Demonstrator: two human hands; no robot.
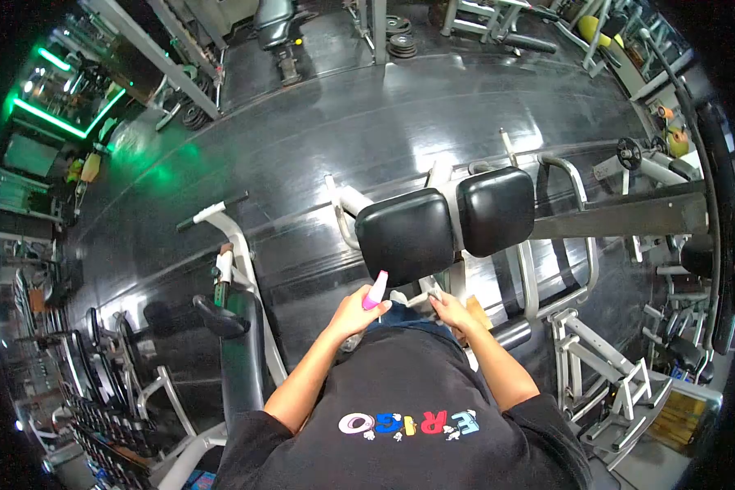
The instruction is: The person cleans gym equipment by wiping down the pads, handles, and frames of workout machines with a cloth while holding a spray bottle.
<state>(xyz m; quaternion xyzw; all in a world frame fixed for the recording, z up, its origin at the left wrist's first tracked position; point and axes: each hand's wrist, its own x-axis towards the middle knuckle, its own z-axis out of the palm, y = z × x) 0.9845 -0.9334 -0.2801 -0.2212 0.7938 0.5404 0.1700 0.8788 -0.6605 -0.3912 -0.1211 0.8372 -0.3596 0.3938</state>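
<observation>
My left hand (354, 315) is closed around a small pink and white bottle (376, 291), its pale narrow end pointing up and away from me. My right hand (452, 311) has its fingers drawn together in front of my waist. Something pale shows at its fingertips, but I cannot make out what it is. Just beyond both hands are two black padded cushions of a gym machine, a left pad (405, 235) and a right pad (496, 211). Neither hand visibly touches them.
A grey metal frame (590, 269) surrounds the pads on the right. To my left stands a padded black bench (243, 359) with a white frame. Weight plates (401, 42) lie at the back on the dark floor (302, 147). A dumbbell rack (98, 425) is at lower left.
</observation>
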